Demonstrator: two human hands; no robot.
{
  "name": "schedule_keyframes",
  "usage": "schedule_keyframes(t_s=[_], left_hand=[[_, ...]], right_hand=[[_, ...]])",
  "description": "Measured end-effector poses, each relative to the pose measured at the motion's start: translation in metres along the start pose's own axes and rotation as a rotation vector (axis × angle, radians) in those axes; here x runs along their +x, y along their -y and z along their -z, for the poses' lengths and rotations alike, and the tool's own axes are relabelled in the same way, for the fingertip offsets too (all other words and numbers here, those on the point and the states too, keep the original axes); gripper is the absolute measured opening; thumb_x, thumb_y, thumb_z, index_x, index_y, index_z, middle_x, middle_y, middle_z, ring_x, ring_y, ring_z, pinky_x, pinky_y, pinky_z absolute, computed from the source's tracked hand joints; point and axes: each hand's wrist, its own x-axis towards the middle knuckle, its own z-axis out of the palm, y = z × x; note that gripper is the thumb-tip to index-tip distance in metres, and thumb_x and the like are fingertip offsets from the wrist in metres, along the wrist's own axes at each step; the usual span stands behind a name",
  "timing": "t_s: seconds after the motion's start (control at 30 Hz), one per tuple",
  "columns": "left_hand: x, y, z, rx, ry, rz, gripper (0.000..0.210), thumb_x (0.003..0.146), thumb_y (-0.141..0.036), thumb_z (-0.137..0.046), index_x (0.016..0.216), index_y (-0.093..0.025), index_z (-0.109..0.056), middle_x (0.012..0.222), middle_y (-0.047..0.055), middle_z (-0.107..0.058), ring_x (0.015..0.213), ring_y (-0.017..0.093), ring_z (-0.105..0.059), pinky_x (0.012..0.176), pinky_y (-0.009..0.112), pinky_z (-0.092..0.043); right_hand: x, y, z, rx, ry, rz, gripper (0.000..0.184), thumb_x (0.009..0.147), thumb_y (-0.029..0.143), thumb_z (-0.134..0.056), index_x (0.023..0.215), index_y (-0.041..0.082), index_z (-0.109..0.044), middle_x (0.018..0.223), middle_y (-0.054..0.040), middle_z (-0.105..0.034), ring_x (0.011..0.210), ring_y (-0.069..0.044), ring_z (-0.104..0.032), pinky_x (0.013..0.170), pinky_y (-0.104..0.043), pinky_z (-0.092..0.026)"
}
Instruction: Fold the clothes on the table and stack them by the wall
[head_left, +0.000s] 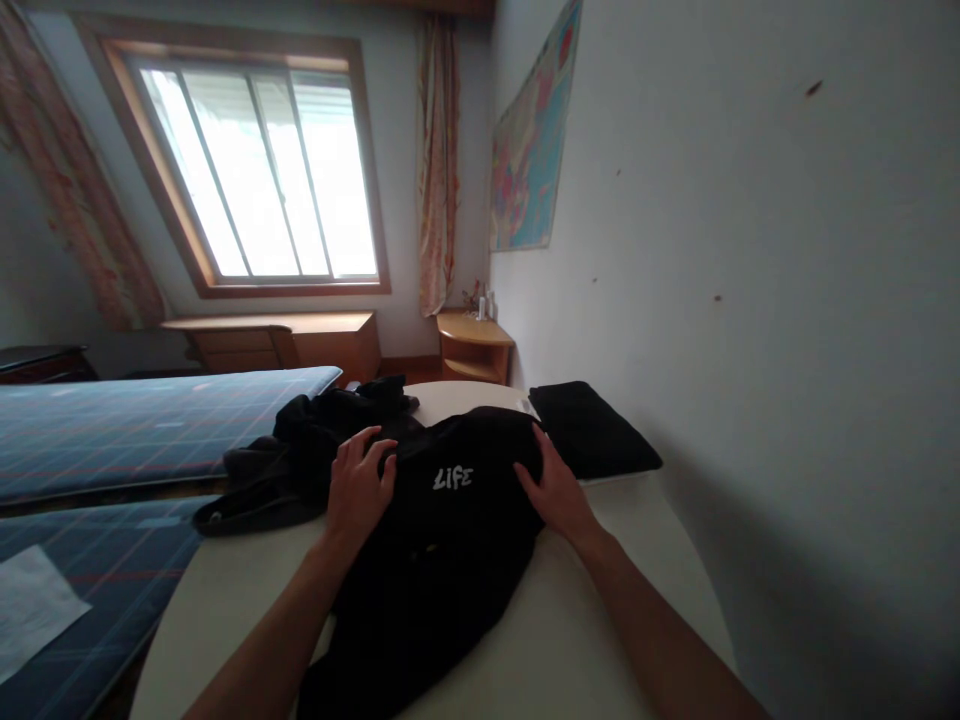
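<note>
A black garment with white "Life" lettering is spread on the round white table, its lower end trailing toward me. My left hand rests at the garment's left side, fingers bent but apart. At the right edge, my right hand touches the cloth with thumb and index finger spread; its other fingers are partly hidden. Left of my left hand lies a crumpled heap of dark clothing. Beyond my right hand is a neatly folded black cloth, flat near the wall.
Beds with blue plaid mattresses stand left of the table, one bearing a white sheet. A wall runs close along the right. Farther back are a wooden desk under the window and a corner shelf.
</note>
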Motion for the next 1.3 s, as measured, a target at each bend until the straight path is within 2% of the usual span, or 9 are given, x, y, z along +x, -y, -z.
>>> schedule_keyframes(t_s=[0.07, 0.23, 0.3, 0.47, 0.57, 0.7, 0.83, 1.1, 1.3], left_hand=[[-0.002, -0.005, 0.003, -0.063, 0.125, -0.062, 0.023, 0.089, -0.027, -0.055, 0.107, -0.022, -0.068, 0.127, 0.01, -0.06, 0.12, 0.031, -0.052, 0.105, 0.044, -0.039], [-0.011, -0.015, 0.009, -0.321, 0.85, -0.185, 0.027, 0.081, -0.034, -0.067, 0.106, -0.024, -0.071, 0.093, 0.002, -0.07, 0.082, 0.021, -0.064, 0.076, 0.029, -0.05], [-0.014, -0.017, 0.01, -0.305, 0.944, -0.177, 0.034, 0.073, -0.032, -0.073, 0.106, -0.025, -0.073, 0.096, 0.002, -0.069, 0.082, 0.021, -0.065, 0.073, 0.027, -0.049], [-0.014, -0.018, 0.012, -0.241, 0.946, -0.171, 0.024, 0.071, -0.019, -0.065, 0.091, -0.028, -0.075, 0.092, 0.001, -0.07, 0.083, 0.022, -0.064, 0.074, 0.027, -0.047], [-0.008, -0.015, 0.014, -0.172, 0.793, -0.159, 0.02, 0.077, -0.017, -0.059, 0.086, -0.029, -0.072, 0.094, 0.0, -0.071, 0.088, 0.022, -0.065, 0.078, 0.028, -0.046], [0.001, 0.001, 0.012, -0.088, 0.436, -0.01, 0.016, 0.086, -0.02, -0.052, 0.091, -0.026, -0.066, 0.1, 0.003, -0.069, 0.088, 0.021, -0.066, 0.078, 0.029, -0.046], [0.004, 0.017, 0.007, 0.004, 0.187, 0.198, 0.015, 0.091, -0.024, -0.047, 0.093, -0.023, -0.062, 0.1, 0.005, -0.068, 0.084, 0.02, -0.066, 0.074, 0.028, -0.046], [-0.001, -0.011, 0.013, 0.166, 0.475, 0.302, 0.036, 0.089, -0.059, -0.053, 0.095, -0.025, -0.058, 0.08, 0.006, -0.072, 0.079, 0.031, -0.07, 0.064, 0.032, -0.042], [-0.007, -0.019, 0.002, 0.007, 0.518, 0.24, 0.023, 0.086, -0.031, -0.06, 0.106, -0.024, -0.05, 0.084, 0.003, -0.071, 0.08, 0.025, -0.07, 0.067, 0.029, -0.043]], right_hand=[[-0.003, 0.0, -0.004, -0.006, 0.086, 0.089, 0.075, 0.091, 0.035, -0.053, 0.155, 0.014, -0.022, 0.155, -0.0161, -0.038, 0.143, -0.025, -0.037, 0.117, -0.042, -0.031], [-0.007, 0.007, 0.0, -0.217, 0.258, 0.031, 0.067, 0.083, 0.039, -0.064, 0.143, 0.015, -0.046, 0.141, -0.015, -0.054, 0.131, -0.029, -0.048, 0.111, -0.043, -0.038], [-0.009, 0.011, 0.006, -0.329, 0.27, -0.062, 0.066, 0.079, 0.044, -0.069, 0.136, 0.015, -0.052, 0.135, -0.0159, -0.057, 0.126, -0.032, -0.051, 0.107, -0.043, -0.04], [-0.016, 0.015, 0.016, -0.458, 0.396, -0.272, 0.062, 0.076, 0.042, -0.073, 0.128, 0.016, -0.054, 0.119, -0.0166, -0.064, 0.109, -0.033, -0.062, 0.09, -0.041, -0.048], [-0.014, 0.01, 0.016, -0.378, 0.432, -0.228, 0.043, 0.081, 0.023, -0.065, 0.123, 0.021, -0.057, 0.11, -0.01, -0.069, 0.104, -0.027, -0.065, 0.088, -0.035, -0.048], [-0.002, -0.001, 0.014, -0.18, 0.216, -0.185, 0.031, 0.084, 0.01, -0.051, 0.11, 0.022, -0.062, 0.108, -0.0067, -0.069, 0.104, -0.021, -0.065, 0.092, -0.031, -0.047], [0.005, -0.008, 0.009, 0.05, -0.053, -0.081, 0.046, 0.087, 0.008, -0.038, 0.128, 0.021, -0.054, 0.132, -0.0102, -0.057, 0.114, -0.02, -0.061, 0.1, -0.034, -0.047], [-0.008, 0.014, 0.006, 0.079, 0.428, 0.177, 0.02, 0.081, 0.015, -0.063, 0.098, 0.022, -0.071, 0.097, -0.0029, -0.069, 0.093, -0.018, -0.064, 0.09, -0.031, -0.049], [-0.013, 0.022, -0.002, 0.008, 0.566, 0.286, 0.008, 0.084, 0.019, -0.069, 0.087, 0.023, -0.074, 0.098, -0.0033, -0.068, 0.096, -0.019, -0.062, 0.088, -0.029, -0.047]])
